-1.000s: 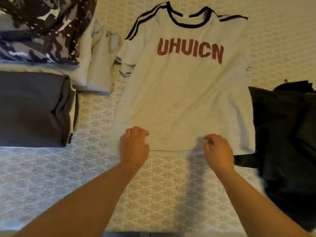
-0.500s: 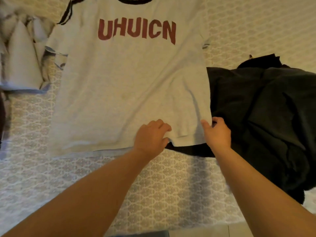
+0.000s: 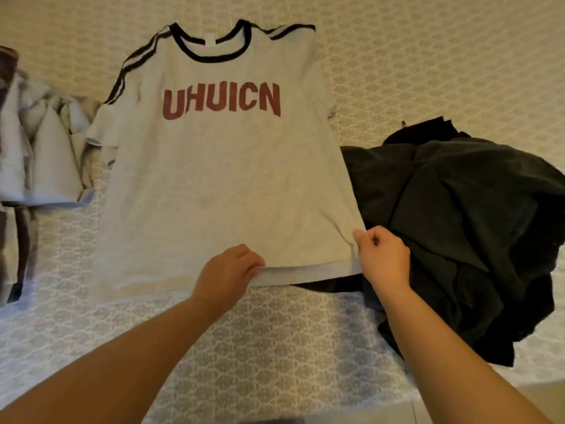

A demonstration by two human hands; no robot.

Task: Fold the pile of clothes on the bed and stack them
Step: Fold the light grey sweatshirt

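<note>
A: What are the hands doing?
B: The left hand (image 3: 227, 272) grips the T-shirt (image 3: 226, 185) at mid-hem; the right hand (image 3: 383, 258) pinches its hem corner.
A: And the shirt?
B: Flat, face up on the bed (image 3: 275, 341), its right edge overlapping the dark clothes pile (image 3: 464, 234); folded clothes (image 3: 39, 166) lie left.

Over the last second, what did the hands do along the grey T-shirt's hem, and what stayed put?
Both hands slid rightward along the hem: the right hand went from mid-hem to pinch the bottom right corner, and the left hand moved from left of centre to mid-hem. The grey T-shirt stays flat, print up; the black garment beside it is unmoved.
</note>
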